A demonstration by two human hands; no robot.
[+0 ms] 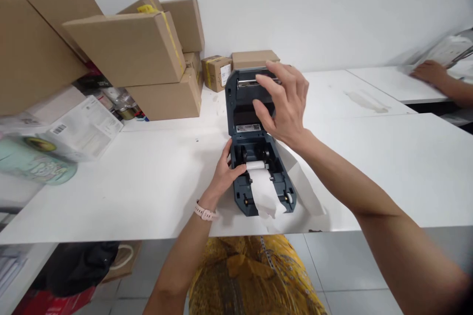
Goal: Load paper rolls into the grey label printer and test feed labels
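A dark grey label printer (241,192) stands on the white table with its lid (231,93) raised. In its bay sits a small white paper roll (255,165), and a strip of paper (263,192) runs from it over the front edge, its end torn. My left hand (224,173) grips the printer's left side, thumb over the rim by the roll and fingers outside. My right hand (286,101) is in front of the lid's right part, fingers apart and curved; whether the fingertips touch the lid I cannot tell. Another loose paper strip (305,187) lies right of the printer.
Cardboard boxes (125,49) are stacked at the back left, with smaller boxes (254,59) behind the printer. A white package (81,123) and a mint-green bottle (37,160) are at the left. Far right, another person's hand (430,72) rests on a table.
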